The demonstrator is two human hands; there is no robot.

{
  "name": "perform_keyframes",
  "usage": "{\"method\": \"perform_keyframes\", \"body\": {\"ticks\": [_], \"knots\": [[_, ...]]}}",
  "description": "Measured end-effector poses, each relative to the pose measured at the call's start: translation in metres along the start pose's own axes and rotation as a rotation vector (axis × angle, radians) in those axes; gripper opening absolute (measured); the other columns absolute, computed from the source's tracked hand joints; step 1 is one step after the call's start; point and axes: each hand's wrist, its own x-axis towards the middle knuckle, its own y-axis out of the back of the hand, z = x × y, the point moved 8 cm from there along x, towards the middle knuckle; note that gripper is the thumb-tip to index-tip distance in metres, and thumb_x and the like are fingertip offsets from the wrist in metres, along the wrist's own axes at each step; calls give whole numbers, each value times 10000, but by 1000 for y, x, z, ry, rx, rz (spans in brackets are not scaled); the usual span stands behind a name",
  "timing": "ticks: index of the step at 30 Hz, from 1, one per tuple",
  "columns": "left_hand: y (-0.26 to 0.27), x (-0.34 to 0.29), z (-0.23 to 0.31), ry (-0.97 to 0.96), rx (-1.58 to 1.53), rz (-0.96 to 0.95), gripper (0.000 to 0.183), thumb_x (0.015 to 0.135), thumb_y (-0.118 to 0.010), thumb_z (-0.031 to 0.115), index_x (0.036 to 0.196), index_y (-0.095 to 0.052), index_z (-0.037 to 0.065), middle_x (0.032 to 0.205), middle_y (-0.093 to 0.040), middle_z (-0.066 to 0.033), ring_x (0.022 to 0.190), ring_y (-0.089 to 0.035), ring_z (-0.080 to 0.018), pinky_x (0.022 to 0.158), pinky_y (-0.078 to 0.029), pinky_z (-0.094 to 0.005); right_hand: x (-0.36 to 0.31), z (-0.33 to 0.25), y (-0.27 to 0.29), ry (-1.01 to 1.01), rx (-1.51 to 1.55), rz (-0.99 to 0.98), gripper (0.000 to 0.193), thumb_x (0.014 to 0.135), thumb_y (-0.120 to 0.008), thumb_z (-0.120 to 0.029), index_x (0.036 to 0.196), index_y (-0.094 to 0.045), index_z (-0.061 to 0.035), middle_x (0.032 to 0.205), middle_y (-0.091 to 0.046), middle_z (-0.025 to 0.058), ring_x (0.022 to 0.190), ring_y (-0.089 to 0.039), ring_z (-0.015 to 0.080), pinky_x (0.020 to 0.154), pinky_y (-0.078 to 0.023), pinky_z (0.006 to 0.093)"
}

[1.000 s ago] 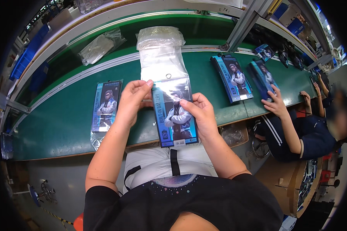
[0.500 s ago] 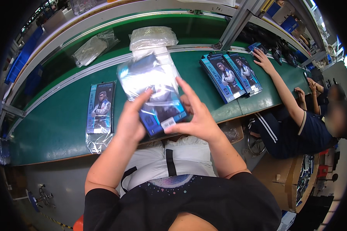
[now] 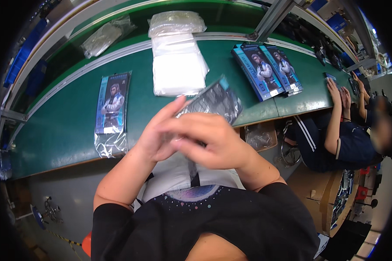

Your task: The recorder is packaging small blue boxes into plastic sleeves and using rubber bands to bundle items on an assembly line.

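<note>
A dark flat box in a clear plastic bag (image 3: pixel 217 101) is held tilted over the table's near edge, its far end pointing up and right. My left hand (image 3: pixel 157 135) grips its near end from the left, fingers curled and slightly blurred. Across that same end lies my right hand (image 3: pixel 211 138), its fingers reaching over to my left hand and closed about the bagged end. The near part of the box is hidden under both hands. Beyond it, a stack of white plastic bags (image 3: pixel 176 65) lies on the green table (image 3: pixel 69 108).
Left on the table is another bagged box (image 3: pixel 113 104) with a printed figure. Several similar boxes (image 3: pixel 259 71) are stacked at right. A clear plastic packet (image 3: pixel 109 37) lies at the back. A co-worker's hands (image 3: pixel 337 93) are at the far right; a large carton (image 3: pixel 311 195) stands below.
The bagged box has turned, now pointing up and right with a dark face showing. My right hand has moved over to my left. The co-worker's hand has drawn back from the boxes.
</note>
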Motion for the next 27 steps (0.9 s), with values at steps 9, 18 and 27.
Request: {"method": "perform_keyframes", "body": {"ticks": [9,18,27], "knots": [[19,-2,31,-44,-124,108,348,861,-458,90,1133,-484,-125,1062,-617,-224,983,-627,-320,903,-493,-445,-6,41,87,-130,-107,694,259,923,-534,-138,1100,-600,39,1012,-643,116,921,-600,149,755,-456,250],[28,-21,40,16,-92,39,295,835,-475,22,1074,-508,-147,1054,-614,-232,975,-633,-318,897,-500,-466,-15,150,71,-742,507,216,219,914,-582,-257,870,-604,-44,800,-614,27,681,-552,67,616,-441,206],[31,-46,40,32,-30,15,332,816,-486,36,1086,-521,-153,1066,-620,-223,952,-638,-306,912,-488,-444,-25,143,46,-698,629,197,146,885,-608,-126,983,-533,-48,767,-564,-9,602,-501,28,562,-412,167]]}}
